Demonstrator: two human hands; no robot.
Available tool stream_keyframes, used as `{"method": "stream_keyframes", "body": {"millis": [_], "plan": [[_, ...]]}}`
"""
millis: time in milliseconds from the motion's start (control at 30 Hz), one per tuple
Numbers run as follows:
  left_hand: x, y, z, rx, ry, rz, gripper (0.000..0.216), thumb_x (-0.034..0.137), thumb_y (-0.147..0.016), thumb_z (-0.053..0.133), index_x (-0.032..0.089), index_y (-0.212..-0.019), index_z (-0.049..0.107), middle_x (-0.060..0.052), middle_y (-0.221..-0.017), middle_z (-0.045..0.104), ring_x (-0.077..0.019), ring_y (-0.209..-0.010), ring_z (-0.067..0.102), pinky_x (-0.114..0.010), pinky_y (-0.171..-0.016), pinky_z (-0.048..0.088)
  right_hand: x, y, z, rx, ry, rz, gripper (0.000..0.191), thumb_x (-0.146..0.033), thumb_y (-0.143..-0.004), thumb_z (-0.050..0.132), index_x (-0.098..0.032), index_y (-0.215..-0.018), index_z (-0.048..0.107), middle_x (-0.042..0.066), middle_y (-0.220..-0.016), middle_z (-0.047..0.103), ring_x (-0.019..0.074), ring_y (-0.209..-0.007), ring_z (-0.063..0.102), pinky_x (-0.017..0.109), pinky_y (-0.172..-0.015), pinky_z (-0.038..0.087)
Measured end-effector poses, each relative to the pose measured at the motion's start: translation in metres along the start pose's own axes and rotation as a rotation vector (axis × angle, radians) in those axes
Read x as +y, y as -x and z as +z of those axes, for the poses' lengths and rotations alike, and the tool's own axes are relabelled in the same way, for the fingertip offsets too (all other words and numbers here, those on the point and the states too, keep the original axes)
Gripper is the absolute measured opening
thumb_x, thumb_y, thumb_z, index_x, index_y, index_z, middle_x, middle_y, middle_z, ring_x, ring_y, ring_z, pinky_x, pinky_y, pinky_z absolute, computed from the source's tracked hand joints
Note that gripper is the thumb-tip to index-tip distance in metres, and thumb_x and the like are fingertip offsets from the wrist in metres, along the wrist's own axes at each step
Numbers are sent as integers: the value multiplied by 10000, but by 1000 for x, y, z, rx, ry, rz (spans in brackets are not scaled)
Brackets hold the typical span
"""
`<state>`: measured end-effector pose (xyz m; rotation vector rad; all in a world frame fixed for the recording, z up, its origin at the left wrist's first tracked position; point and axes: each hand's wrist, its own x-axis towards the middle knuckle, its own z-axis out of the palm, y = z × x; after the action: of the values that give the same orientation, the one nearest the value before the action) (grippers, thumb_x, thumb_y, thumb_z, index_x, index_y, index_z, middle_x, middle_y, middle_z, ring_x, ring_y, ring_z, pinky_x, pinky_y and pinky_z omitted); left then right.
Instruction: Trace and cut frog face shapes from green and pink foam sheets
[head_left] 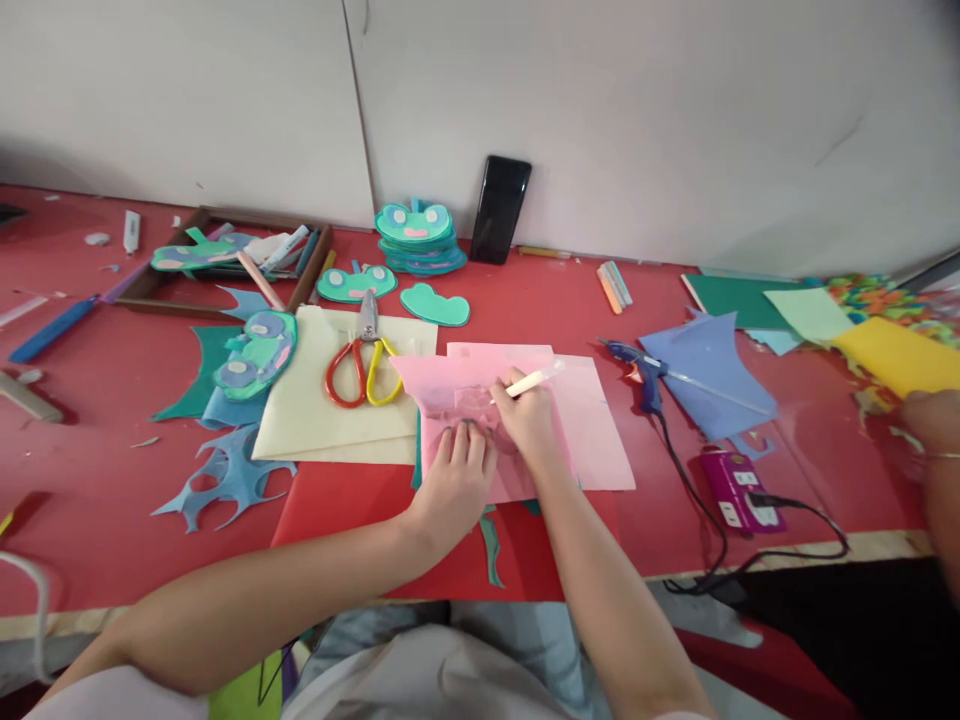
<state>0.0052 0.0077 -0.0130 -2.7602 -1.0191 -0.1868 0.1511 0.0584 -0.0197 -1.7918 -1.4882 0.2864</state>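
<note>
My right hand [521,415] grips a white pen [541,374], its tip against a pink felt sheet [436,378]. Flat on the same sheet lies my left hand [459,470], fingers stretched out beside some small pink shapes that I cannot make out clearly. Under the sheet, to the right, is another pink sheet [604,430]. Left of my hands, scissors [366,355] with one red and one yellow handle rest on a cream felt sheet [330,425]. Just beyond is a mint-green cut-out [435,304].
Green felt faces [416,235] stand stacked before a leaning phone [501,210]. A wooden tray [139,300] holds pens at left. At right are a glue gun [637,370], its cord, and a purple power box [739,490]. Another person's hand [934,420] is at the right edge.
</note>
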Motion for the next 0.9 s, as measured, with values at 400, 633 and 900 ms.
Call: {"method": "stream_keyframes", "body": {"millis": [400, 633, 900], "plan": [[-1, 1, 1, 18, -31, 6, 411, 92, -846, 346, 15, -1227, 480, -228, -1178, 562, -295, -1127, 522, -428, -921, 440, -3, 0, -4, -26, -380, 129, 363, -414, -860, 460, -216, -569, 367, -57, -440, 438, 104, -428, 468, 217, -484, 372], [0, 0, 0, 23, -34, 13, 386, 107, -847, 349, 21, -1185, 513, -220, -1177, 571, -309, -1136, 519, -431, -918, 445, -5, 0, -4, -84, -442, 109, 351, -378, -852, 491, -214, -563, 377, -63, -433, 432, 103, -426, 464, 223, -490, 377], [0, 0, 0, 64, -62, 8, 375, 104, -835, 356, 26, -1152, 542, -210, -1162, 589, -304, -1106, 547, -426, -904, 461, -2, 1, 0, -144, -367, 71, 328, -363, -854, 478, -215, -582, 367, -70, -448, 421, 100, -428, 462, 221, -486, 356]]}}
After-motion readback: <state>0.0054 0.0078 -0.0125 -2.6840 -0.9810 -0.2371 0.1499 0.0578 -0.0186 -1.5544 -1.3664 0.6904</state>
